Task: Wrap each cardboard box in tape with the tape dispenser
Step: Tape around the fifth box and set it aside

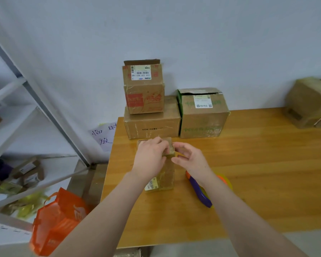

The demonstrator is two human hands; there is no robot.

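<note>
A small long cardboard box (pixel 164 179), glossy with tape and bearing a barcode label at its near end, lies on the wooden table (pixel 258 173). My left hand (pixel 149 157) lies over its far end, fingers curled onto the top. My right hand (pixel 190 158) is at the box's far right corner, thumb and fingers bent toward it; whether it pinches tape or the box edge I cannot tell. The tape dispenser (pixel 200 191), purple-handled with orange and yellow parts, lies on the table just right of the box, partly hidden under my right forearm.
Three larger boxes stand against the wall: a flat one (pixel 152 127), a red-printed one (pixel 144 89) stacked on it, and a green-printed one (pixel 204 115). More boxes (pixel 308 102) sit at far right. A metal shelf (pixel 26 112) and orange bag (pixel 56 221) are left of the table.
</note>
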